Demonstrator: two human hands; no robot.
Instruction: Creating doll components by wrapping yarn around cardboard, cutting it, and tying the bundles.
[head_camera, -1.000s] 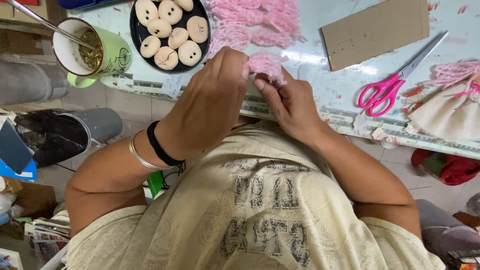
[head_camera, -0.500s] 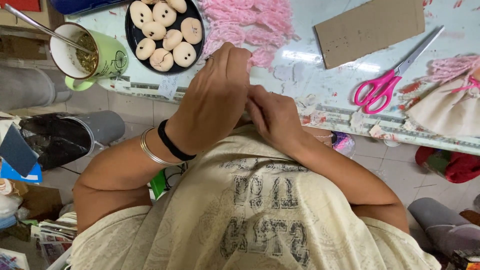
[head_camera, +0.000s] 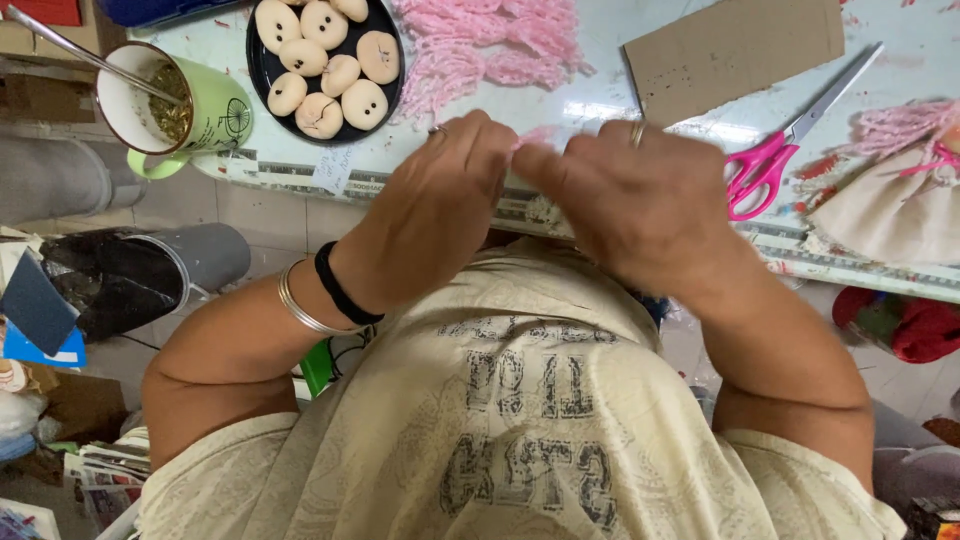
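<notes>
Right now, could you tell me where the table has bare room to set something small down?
The clearest patch of table lies between the pink yarn pile and the cardboard piece, just beyond both hands. A narrower strip runs between the cardboard and the pink scissors. The corner with the green mug and black plate is crowded.

The left hand (head_camera: 440, 205) and right hand (head_camera: 630, 200) meet at the table (head_camera: 600, 100) edge, fingertips pinching a small pink yarn (head_camera: 535, 138) bit between them. At 12 o'clock lies loose pink wool (head_camera: 490, 45); at 2 o'clock, pink scissors (head_camera: 775, 150); at 10 o'clock, a black plate (head_camera: 262, 70).
</notes>
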